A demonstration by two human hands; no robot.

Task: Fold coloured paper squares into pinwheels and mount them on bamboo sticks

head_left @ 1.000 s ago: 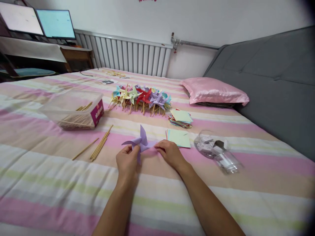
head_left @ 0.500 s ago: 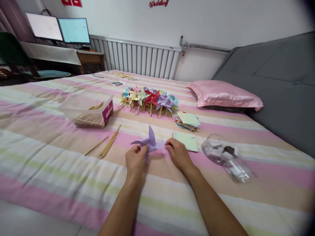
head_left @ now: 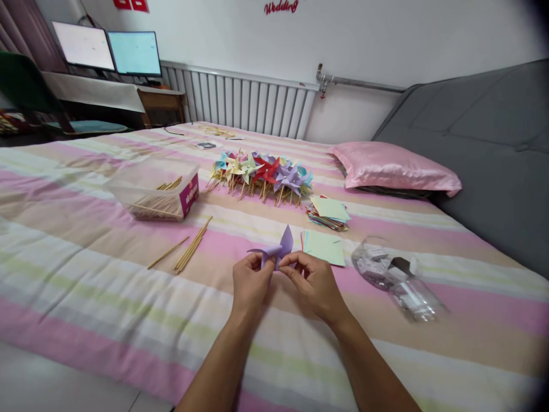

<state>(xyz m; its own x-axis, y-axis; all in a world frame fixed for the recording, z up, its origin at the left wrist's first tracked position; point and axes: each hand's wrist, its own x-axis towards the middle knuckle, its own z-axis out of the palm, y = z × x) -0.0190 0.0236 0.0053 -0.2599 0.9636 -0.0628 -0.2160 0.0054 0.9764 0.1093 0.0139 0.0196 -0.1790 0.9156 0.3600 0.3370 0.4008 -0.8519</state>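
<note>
A lilac paper pinwheel point(head_left: 278, 249) is lifted just above the striped bedsheet point(head_left: 86, 252), pinched from both sides. My left hand point(head_left: 250, 281) grips its left part with closed fingers. My right hand point(head_left: 314, 282) pinches its centre from the right, fingers bent together. Right behind the pinwheel lies a small stack of pale green paper squares point(head_left: 322, 247). To the left lie a few loose wooden sticks point(head_left: 189, 252).
A heap of finished coloured pinwheels point(head_left: 261, 173) lies farther back, with another stack of coloured paper point(head_left: 328, 213) beside it. A clear box of sticks point(head_left: 154, 191) stands at left, a clear tipped jar with small pieces point(head_left: 392, 274) at right. A pink pillow point(head_left: 392, 166) rests against the grey headboard point(head_left: 489, 160).
My right hand has come in to the pinwheel's centre and both hands have lifted it and drawn it slightly nearer. The camera view has shifted up and left.
</note>
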